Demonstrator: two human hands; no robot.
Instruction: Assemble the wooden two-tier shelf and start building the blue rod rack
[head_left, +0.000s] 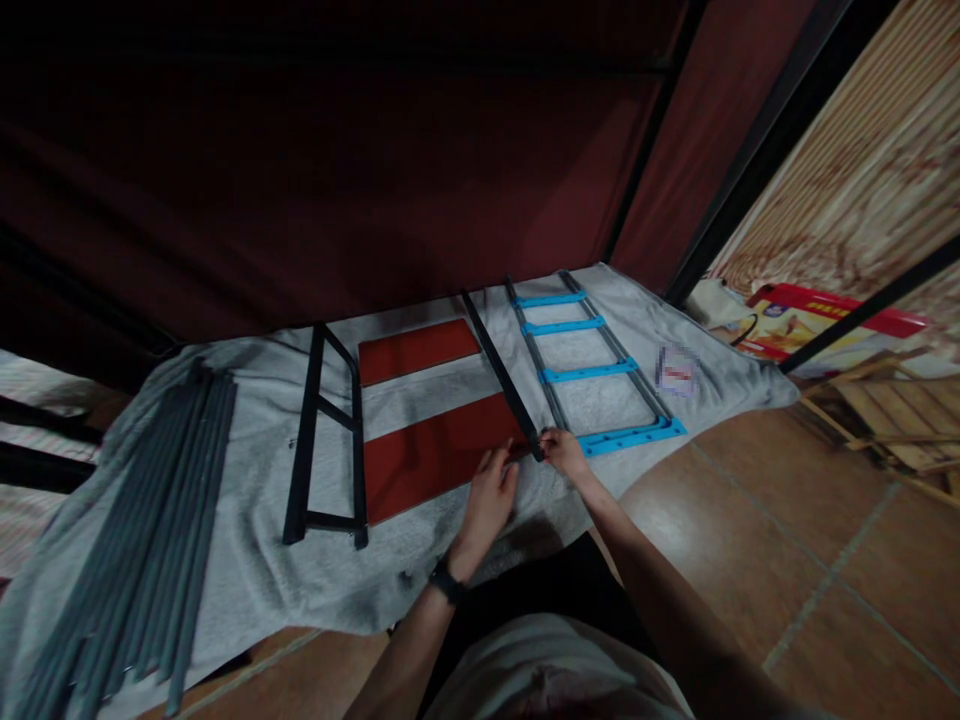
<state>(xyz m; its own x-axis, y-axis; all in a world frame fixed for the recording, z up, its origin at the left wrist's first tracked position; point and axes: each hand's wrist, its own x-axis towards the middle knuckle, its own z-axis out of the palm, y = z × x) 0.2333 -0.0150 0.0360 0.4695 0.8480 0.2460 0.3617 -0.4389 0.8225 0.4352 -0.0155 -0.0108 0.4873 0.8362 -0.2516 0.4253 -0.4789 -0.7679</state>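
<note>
My left hand, with a dark watch on its wrist, is at the near right corner of the larger red-brown board. Its fingers are apart and partly extended over the board's edge. Fingers pinched, my right hand is at the near end of a black metal bar along the boards' right side. Whatever small piece may be between those fingertips is hidden. Beyond the larger board lies a smaller red-brown board. A black metal frame with crossbars lies along the boards' left side.
A grey cloth covers the work surface. Several grey tubes are bundled at left. Right of the bar lies a ladder-like frame with blue crosspieces. Farther right are a red and yellow box and a slatted wooden piece on tiled floor.
</note>
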